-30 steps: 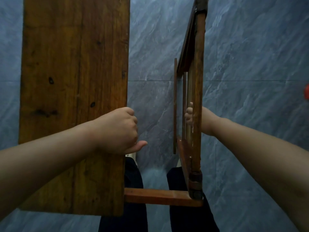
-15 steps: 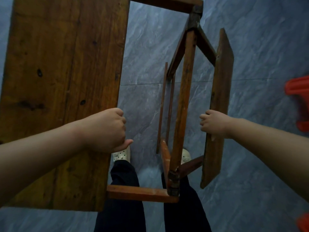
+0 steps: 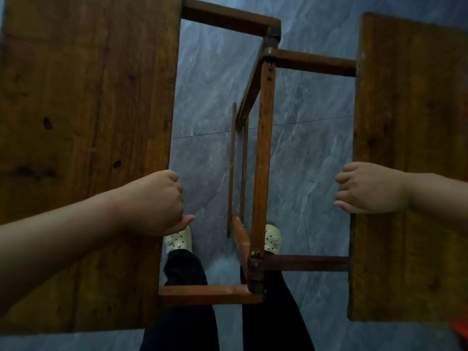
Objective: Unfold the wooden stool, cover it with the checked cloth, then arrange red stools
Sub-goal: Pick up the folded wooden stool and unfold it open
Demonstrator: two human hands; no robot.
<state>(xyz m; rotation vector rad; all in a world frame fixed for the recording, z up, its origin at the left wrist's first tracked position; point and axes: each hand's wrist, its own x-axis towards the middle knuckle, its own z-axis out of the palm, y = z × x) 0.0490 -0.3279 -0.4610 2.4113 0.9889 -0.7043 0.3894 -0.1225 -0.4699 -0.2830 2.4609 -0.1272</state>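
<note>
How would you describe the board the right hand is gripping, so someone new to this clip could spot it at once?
Start from the grey marbled floor in the middle and the upright wooden frame standing on it. Two flat boards flank that frame; the one meant is the right board, gripped at its inner edge by the right hand. It is the narrower board, joined to the frame by two short crossbars.
</note>
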